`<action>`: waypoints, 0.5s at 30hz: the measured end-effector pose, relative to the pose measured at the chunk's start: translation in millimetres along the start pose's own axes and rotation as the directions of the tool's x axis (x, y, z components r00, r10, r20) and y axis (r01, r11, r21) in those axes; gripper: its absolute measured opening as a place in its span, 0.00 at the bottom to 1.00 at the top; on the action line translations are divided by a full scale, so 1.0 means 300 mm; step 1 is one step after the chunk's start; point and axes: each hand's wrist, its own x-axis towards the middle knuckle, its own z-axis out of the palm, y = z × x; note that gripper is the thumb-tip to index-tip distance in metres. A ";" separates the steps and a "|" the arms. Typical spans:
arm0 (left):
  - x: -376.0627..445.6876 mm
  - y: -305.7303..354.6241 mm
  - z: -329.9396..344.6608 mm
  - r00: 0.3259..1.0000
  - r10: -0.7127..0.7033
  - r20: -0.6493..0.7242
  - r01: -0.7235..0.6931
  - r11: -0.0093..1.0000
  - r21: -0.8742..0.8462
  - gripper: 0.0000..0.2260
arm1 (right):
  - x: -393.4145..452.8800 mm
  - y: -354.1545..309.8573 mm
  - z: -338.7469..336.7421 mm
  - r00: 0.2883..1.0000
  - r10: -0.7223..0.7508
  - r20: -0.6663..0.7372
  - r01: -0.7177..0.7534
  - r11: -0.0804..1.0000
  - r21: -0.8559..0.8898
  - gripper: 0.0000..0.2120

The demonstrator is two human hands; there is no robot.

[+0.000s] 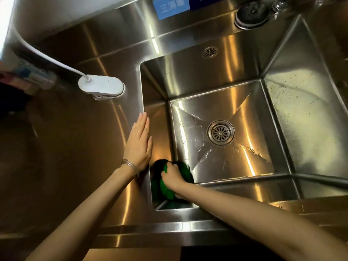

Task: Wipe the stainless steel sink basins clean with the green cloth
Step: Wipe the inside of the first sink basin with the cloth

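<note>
The steel tabletop [62,140] is seen spreading to the left and front, with the sink basin [222,91] sunk into it and a second basin [310,113] partly visible to the right. Water streaks are left on the basin floor around the drain strainer [220,133], so the wiping is judged to be under way rather than finished. The left hand [138,143] is laid flat on the tabletop at the basin's left rim, fingers straight and holding nothing, probably as a brace while the body is leaned over. The green cloth [165,187] is bunched in the near left corner of the basin, against the left wall, and is gripped by the right hand [172,175], whose grip is curled tightly over it, likely so that pressure can be put into the corner seam. A white clip device [101,87] with a cable is left on the tabletop, well apart from the work.
</note>
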 end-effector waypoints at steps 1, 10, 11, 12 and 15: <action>0.001 0.005 0.000 1.000 -0.003 -0.017 0.003 1.000 0.006 0.25 | 0.003 -0.021 -0.014 1.000 -0.025 0.005 0.025 0.999 0.021 0.21; 0.011 0.002 0.000 0.999 -0.017 -0.041 0.015 0.999 -0.043 0.26 | 0.127 -0.162 -0.079 0.989 -0.098 -0.111 0.111 0.987 0.118 0.23; 0.009 0.003 -0.001 0.999 -0.022 -0.039 0.021 0.999 -0.035 0.26 | 0.126 -0.131 -0.072 0.997 -0.040 -0.072 0.043 0.998 0.040 0.24; 0.010 0.004 -0.003 0.999 -0.020 -0.041 0.019 0.999 -0.026 0.26 | 0.115 -0.106 -0.069 1.000 0.019 -0.016 -0.019 1.000 -0.010 0.24; 0.014 0.002 -0.009 0.999 -0.018 -0.032 0.018 1.000 -0.009 0.26 | 0.057 -0.104 -0.056 0.981 0.089 0.174 -0.083 0.996 -0.041 0.22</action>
